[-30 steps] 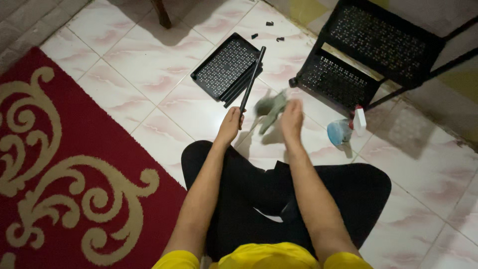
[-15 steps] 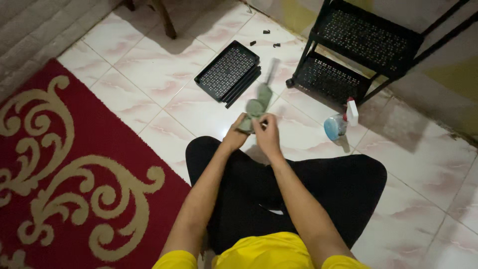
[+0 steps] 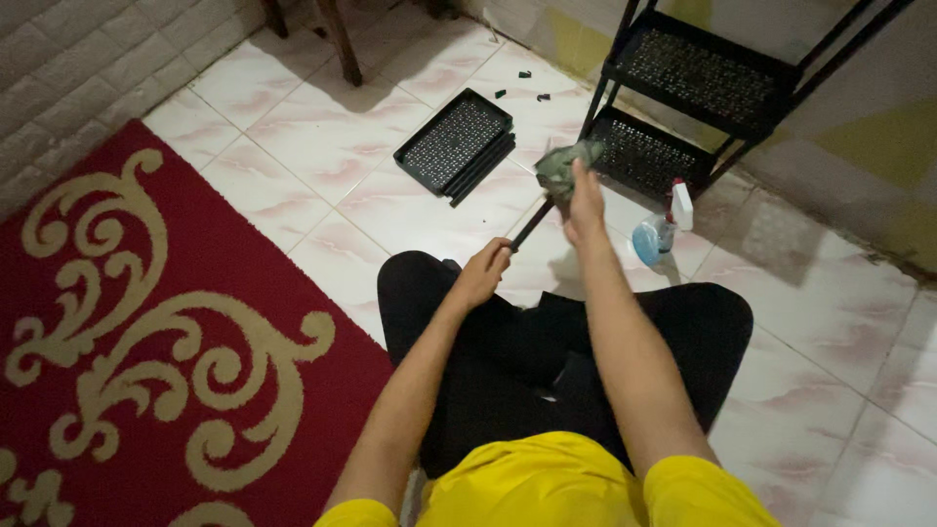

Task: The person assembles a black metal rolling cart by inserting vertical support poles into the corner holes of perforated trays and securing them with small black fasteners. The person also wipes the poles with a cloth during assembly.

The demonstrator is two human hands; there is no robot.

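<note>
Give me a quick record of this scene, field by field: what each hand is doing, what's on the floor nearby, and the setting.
Left hand: grips the near end of a thin black rod
Right hand: presses a grey-green cloth around the rod's far end
Posture: seated cross-legged on the tiled floor
Ahead: black perforated tray, lying flat
Right of it: black metal shelf rack
By the rack: spray bottle, lying on its side
Left: red rug with cream scrolls

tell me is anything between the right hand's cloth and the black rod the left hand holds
Nothing visible: the cloth in the right hand sits around the black rod, whose lower end the left hand grips.
</note>
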